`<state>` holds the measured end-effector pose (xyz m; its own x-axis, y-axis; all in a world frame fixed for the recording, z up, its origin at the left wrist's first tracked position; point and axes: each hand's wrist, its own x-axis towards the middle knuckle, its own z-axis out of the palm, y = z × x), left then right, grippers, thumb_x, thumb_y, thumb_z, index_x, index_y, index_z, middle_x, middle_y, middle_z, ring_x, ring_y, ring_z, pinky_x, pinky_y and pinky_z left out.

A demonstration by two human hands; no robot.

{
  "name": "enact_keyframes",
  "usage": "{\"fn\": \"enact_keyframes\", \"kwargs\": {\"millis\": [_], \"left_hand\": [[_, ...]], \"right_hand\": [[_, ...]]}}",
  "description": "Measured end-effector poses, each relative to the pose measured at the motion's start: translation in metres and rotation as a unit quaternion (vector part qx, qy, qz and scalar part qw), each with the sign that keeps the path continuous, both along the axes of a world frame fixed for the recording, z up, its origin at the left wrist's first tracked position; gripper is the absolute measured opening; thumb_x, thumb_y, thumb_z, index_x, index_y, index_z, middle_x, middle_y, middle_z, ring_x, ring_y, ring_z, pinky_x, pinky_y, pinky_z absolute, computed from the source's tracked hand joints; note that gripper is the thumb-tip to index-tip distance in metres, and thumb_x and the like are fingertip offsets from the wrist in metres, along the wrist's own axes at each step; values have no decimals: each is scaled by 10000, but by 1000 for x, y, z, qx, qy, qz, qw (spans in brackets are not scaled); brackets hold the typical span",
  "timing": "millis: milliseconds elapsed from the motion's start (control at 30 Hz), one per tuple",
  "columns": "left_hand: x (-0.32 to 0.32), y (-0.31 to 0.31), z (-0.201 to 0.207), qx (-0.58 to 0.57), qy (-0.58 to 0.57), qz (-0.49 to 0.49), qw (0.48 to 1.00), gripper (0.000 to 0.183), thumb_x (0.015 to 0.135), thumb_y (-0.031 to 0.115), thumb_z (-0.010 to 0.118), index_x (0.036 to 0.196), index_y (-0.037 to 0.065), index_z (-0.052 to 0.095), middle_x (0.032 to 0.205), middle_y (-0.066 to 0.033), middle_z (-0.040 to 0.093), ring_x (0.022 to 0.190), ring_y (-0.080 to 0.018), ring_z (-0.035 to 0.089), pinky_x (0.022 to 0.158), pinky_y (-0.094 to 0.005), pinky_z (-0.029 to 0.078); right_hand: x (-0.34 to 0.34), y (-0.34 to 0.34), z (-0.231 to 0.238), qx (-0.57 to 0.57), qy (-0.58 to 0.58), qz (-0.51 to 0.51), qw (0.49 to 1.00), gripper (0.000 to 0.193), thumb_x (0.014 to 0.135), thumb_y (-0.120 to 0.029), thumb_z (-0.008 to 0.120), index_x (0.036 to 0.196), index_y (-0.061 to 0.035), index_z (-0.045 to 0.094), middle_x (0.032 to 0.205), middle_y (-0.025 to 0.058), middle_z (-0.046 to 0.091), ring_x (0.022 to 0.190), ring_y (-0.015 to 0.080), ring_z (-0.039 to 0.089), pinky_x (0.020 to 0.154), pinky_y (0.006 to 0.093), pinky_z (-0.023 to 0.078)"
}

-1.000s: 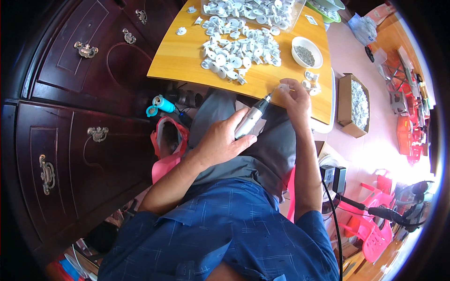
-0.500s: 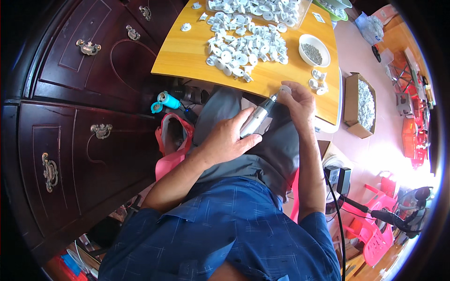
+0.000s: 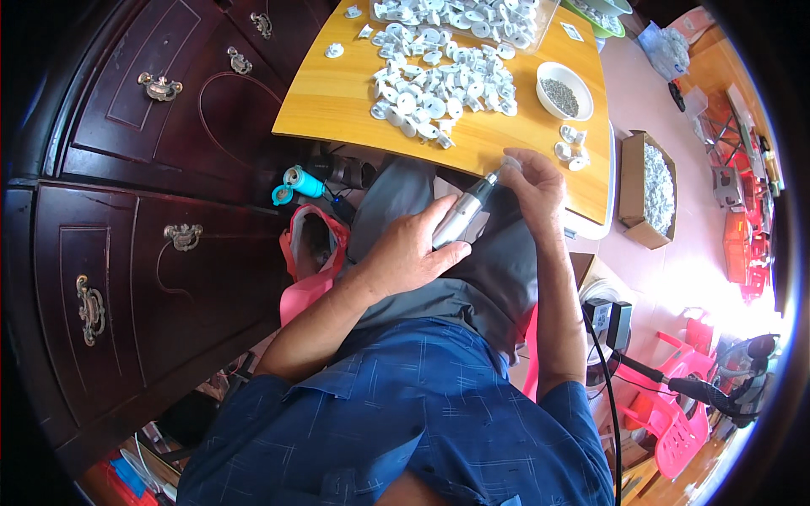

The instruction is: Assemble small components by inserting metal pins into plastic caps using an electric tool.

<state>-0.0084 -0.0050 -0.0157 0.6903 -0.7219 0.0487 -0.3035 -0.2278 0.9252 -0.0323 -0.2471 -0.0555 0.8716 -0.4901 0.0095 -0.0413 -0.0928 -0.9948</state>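
My left hand [image 3: 413,253] grips a silver pen-shaped power tool [image 3: 462,212] above my lap, its tip pointing up and to the right. The tip meets a small white plastic piece [image 3: 510,162] pinched in the fingers of my right hand [image 3: 534,181] at the near edge of the yellow table [image 3: 337,93]. A heap of similar white round parts [image 3: 439,80] lies on the table beyond my hands. A few finished-looking white pieces [image 3: 570,150] sit near the table's right corner, beside a white bowl [image 3: 564,91] of small grey bits.
A dark wooden cabinet [image 3: 152,194] with brass handles fills the left. A pink bag [image 3: 312,261] and a blue spool [image 3: 297,181] sit under the table. A cardboard box [image 3: 650,190] of white parts stands on the floor to the right, with pink plastic chairs [image 3: 675,422] and a cable nearby.
The view has shifted slightly downward; both hands stay together, the tool tip still against the small piece in my right hand.
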Motion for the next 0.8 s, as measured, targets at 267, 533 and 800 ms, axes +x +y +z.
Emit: {"fn": "enact_keyframes", "kwargs": {"millis": [267,533,800], "left_hand": [[0,1,-1,15,64,-9,998,557,919,220,690,1367,-37,480,876,-150,651,702,-202,641,687,-362,521],[1,3,-2,-15,167,-16,986,576,958,218,655,1430,-29,435,837,-22,608,556,-52,515,506,-230,450],[3,3,8,-22,198,-33,979,561,971,200,630,1439,-30,424,822,-10,592,552,-40,510,501,-222,449]], "right_hand": [[-2,0,-5,-82,-9,-11,997,234,827,-1,755,1059,-13,730,882,0,636,769,63,600,725,216,503],[-3,8,0,-103,-26,-21,994,244,795,13,771,1035,-22,746,845,1,607,714,55,562,680,215,482],[-4,12,1,-44,-30,-7,999,230,835,39,742,1061,-3,731,868,-11,614,722,48,562,689,205,495]]}}
